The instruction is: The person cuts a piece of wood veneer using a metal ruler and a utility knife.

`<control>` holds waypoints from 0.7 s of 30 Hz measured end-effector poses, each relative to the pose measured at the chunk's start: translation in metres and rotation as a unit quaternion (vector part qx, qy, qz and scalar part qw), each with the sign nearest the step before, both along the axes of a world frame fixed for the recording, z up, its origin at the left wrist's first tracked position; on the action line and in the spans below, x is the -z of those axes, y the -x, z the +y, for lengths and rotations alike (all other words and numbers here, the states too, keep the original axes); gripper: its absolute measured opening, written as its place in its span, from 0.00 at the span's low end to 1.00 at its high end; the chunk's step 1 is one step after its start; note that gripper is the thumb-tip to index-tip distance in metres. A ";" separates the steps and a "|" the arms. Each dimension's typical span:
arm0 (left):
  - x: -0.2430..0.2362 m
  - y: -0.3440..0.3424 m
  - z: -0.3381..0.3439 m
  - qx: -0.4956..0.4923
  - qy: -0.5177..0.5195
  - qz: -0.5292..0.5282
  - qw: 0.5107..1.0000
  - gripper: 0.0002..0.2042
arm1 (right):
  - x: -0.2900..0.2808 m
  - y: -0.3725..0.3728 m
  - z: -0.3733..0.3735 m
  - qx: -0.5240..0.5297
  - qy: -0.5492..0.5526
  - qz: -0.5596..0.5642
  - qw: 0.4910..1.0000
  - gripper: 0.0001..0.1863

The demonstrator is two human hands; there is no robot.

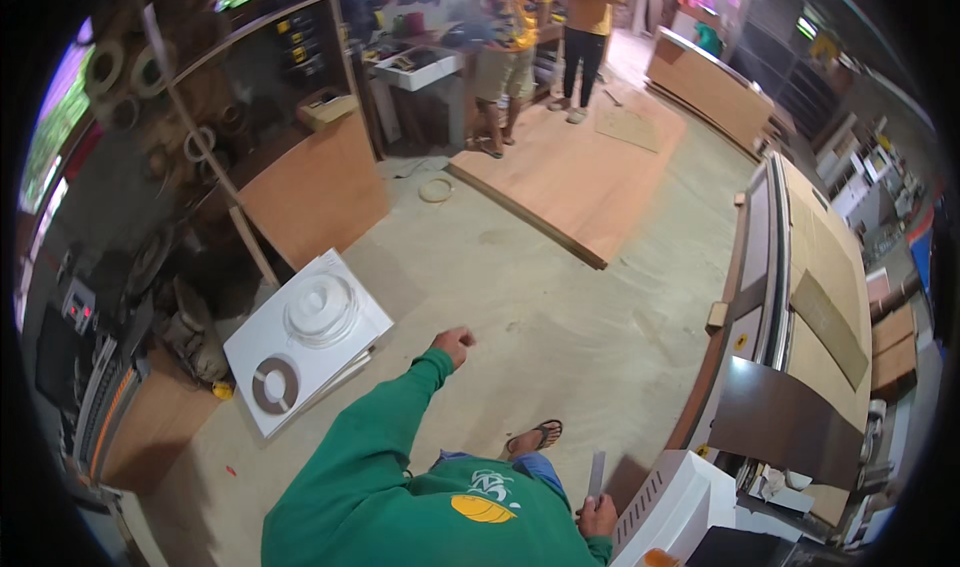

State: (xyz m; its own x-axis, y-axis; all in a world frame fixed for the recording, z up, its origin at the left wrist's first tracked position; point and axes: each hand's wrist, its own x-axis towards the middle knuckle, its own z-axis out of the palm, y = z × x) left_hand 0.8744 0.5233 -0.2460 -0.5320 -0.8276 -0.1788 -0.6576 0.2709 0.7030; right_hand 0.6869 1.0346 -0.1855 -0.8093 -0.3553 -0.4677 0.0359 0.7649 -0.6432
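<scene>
My left arm in a green sleeve reaches forward over the floor. At its end my left hand (455, 346) is loosely closed, with nothing visible in it. Down by my right side, my right hand (598, 517) is closed around the lower end of a narrow, flat grey strip (597, 474), which points up. Whether the strip is a ruler or a blade cannot be made out. That hand is close to a white machine housing (665, 512) with dark vent slots. A white board (258, 339) stands left of my left hand, carrying coils of white edging (322, 312) and a brown roll (275, 384).
A large stack of wooden sheets (570, 192) lies ahead on the floor, with two people standing at its far side. Along the right runs a long machine bed (800, 237) bearing boards. A plywood panel (320, 187) leans at left near a ring (436, 190) on the floor.
</scene>
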 end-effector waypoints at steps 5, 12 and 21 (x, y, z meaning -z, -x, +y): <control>0.060 0.054 0.047 0.157 -0.132 -0.145 0.968 0.11 | -0.019 0.185 -0.105 -0.154 -0.003 0.083 0.985 0.16; 0.122 0.056 0.065 0.263 -0.223 -0.486 0.803 0.24 | -0.056 0.425 -0.246 -0.026 0.072 -0.073 0.994 0.15; 0.149 0.334 -0.196 0.262 -0.094 -0.447 0.850 0.13 | -0.100 0.698 -0.395 0.078 0.246 -0.228 0.939 0.20</control>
